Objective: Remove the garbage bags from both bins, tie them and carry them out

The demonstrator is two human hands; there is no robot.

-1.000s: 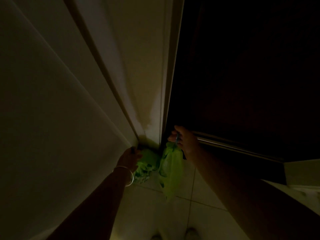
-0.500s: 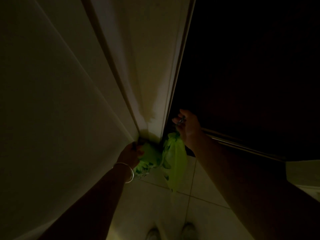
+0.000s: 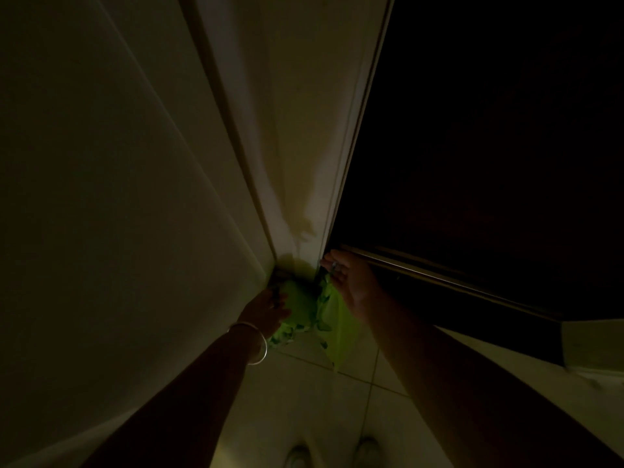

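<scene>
The room is very dim. Two bright green garbage bags hang side by side low in the corner by the door. My left hand (image 3: pixel 266 307), with a bangle on its wrist, grips the top of the fuller left garbage bag (image 3: pixel 299 310). My right hand (image 3: pixel 353 282) is turned palm up against the dark door's edge, and something small and shiny shows at its fingers. The thinner right garbage bag (image 3: pixel 337 336) dangles below this hand, its pointed end near the floor.
A pale wall panel (image 3: pixel 118 214) fills the left side and a pale door frame (image 3: pixel 304 146) runs down the middle. The dark door (image 3: pixel 489 146) stands at the right. Light floor tiles (image 3: pixel 320 400) lie below, with my shoes (image 3: pixel 299 457) at the bottom edge.
Both hands and the bags have moved closer to the corner. My right hand has turned palm up at the door's edge, and the door gap looks wider.
</scene>
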